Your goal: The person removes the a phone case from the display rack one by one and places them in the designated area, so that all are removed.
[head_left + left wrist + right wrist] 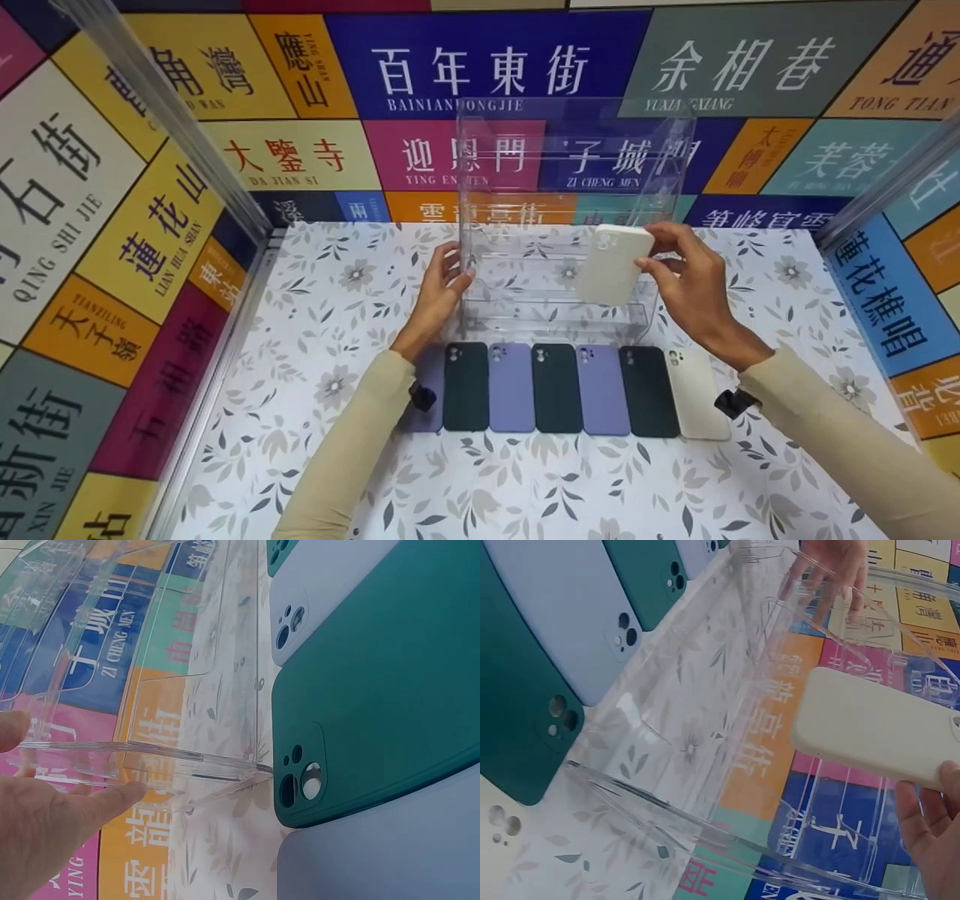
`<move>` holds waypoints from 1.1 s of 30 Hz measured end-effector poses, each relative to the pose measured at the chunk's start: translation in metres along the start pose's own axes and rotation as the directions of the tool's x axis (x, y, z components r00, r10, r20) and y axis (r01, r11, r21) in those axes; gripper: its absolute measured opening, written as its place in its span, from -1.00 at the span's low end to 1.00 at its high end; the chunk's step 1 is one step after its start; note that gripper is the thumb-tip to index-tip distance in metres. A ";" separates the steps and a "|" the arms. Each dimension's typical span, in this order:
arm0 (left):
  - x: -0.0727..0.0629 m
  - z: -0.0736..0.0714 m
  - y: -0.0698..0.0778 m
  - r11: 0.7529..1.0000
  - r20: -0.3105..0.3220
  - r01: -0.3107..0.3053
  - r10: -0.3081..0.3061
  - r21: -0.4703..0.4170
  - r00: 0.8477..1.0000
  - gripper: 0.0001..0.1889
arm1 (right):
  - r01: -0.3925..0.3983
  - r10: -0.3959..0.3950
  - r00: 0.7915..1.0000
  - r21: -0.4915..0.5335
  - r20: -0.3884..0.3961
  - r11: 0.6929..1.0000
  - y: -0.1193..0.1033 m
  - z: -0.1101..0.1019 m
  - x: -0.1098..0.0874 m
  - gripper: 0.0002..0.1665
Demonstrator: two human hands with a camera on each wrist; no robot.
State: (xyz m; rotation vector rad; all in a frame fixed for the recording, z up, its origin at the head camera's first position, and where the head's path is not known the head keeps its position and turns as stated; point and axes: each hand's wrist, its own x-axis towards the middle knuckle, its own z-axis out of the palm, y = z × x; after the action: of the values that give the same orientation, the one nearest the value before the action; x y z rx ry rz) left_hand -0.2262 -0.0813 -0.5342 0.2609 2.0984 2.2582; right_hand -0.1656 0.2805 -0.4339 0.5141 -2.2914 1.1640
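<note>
My right hand [694, 281] pinches a cream phone case [616, 266] by its right edge, thumb in front. The case is held upright, camera cutouts at the top, before the tiers of a clear acrylic display rack [555, 326]. In the right wrist view, the cream case [877, 727] overlaps the rack's tiers. On the rack's left side, my left hand [441, 289] grips the side panel. The left wrist view has the panel edge between the thumb and the fingers [112, 802]. Close in front of the rack lies a row of phone cases, with a dark green case [360, 705] nearest the left wrist.
The row alternates lavender cases [512, 386] and dark green cases [466, 386], with a cream case [699, 394] at its right end. My left forearm partly covers the leftmost lavender case. A leaf-patterned tabletop [600, 480] is bounded by sign-printed walls [487, 52] behind and at both sides.
</note>
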 end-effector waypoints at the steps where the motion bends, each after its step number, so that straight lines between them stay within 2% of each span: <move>1: 0.000 0.000 0.000 1.000 0.003 -0.001 0.001 0.000 1.000 -0.42 | -0.002 0.002 1.000 -0.005 0.001 1.000 0.001 -0.001 -0.002 -0.46; 14: 0.002 0.000 0.000 1.000 -0.001 -0.005 0.005 0.002 1.000 -0.44 | 0.003 -0.003 1.000 0.014 -0.015 1.000 0.014 -0.009 -0.032 -0.46; 24: 0.001 0.000 0.001 1.000 0.024 -0.015 0.015 -0.003 1.000 -0.42 | -0.032 0.032 0.999 -0.012 -0.020 0.999 0.026 -0.019 -0.053 -0.40; 33: 0.000 -0.001 -0.001 1.000 0.012 -0.001 0.001 -0.009 1.000 -0.42 | -0.078 0.078 0.997 0.004 -0.018 0.997 0.034 -0.029 -0.069 -0.37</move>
State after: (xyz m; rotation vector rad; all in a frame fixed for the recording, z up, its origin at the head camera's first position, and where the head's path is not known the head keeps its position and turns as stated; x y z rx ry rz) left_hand -0.2265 -0.0822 -0.5351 0.2745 2.0831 2.2601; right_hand -0.1210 0.3306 -0.4825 0.4169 -2.3134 1.2047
